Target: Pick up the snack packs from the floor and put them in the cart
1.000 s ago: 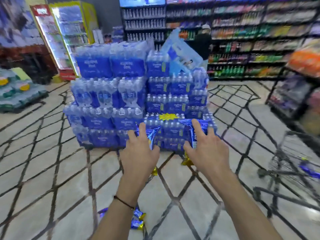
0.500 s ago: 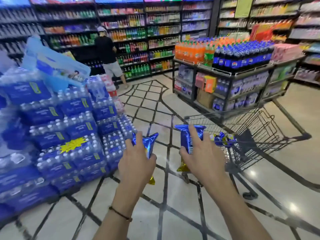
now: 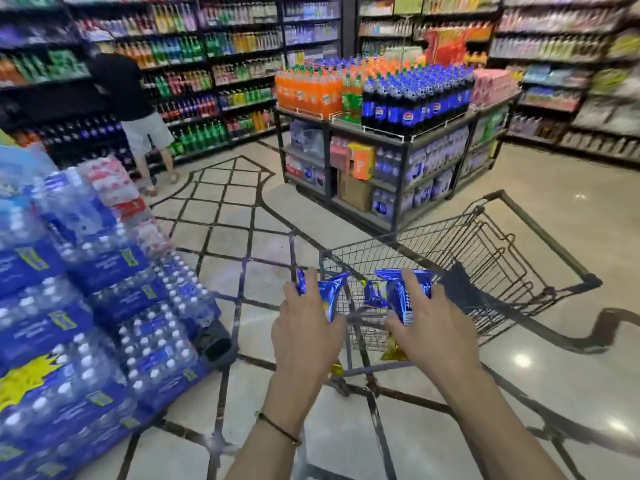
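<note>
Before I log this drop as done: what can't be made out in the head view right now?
1. Head view: print on the left snack pack and right snack pack, too blurred to read.
2. Cart contents: left hand, right hand and both packs cover the basket's near end; no count possible.
3. Floor by the feet: cut off at the bottom edge, leftover packs unseen.
4. Labels on the back shelves: motion blur.
</note>
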The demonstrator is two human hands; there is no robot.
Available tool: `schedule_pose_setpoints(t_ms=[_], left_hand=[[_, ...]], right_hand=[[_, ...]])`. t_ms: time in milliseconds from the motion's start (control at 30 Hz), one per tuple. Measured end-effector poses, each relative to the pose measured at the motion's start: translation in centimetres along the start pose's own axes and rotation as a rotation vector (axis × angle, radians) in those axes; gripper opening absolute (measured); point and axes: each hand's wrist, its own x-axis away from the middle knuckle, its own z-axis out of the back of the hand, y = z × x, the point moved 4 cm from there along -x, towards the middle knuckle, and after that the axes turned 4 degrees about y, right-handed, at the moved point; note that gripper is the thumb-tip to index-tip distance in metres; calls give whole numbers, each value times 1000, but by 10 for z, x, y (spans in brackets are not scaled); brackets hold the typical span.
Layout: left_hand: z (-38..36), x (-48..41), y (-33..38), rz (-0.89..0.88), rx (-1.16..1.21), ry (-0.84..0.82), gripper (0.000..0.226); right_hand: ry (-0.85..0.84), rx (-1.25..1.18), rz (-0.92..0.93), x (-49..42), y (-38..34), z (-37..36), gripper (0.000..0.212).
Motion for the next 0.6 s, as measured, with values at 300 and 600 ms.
schedule_pose_setpoints(t_ms=[300, 600], left_hand=[[-77, -133, 43, -147, 33, -95, 78], [-206, -256, 85, -91, 14, -183, 79]], right_hand=[[-2, -3, -96, -136, 14, -37, 68], [-103, -20, -115, -282, 79, -119, 70]])
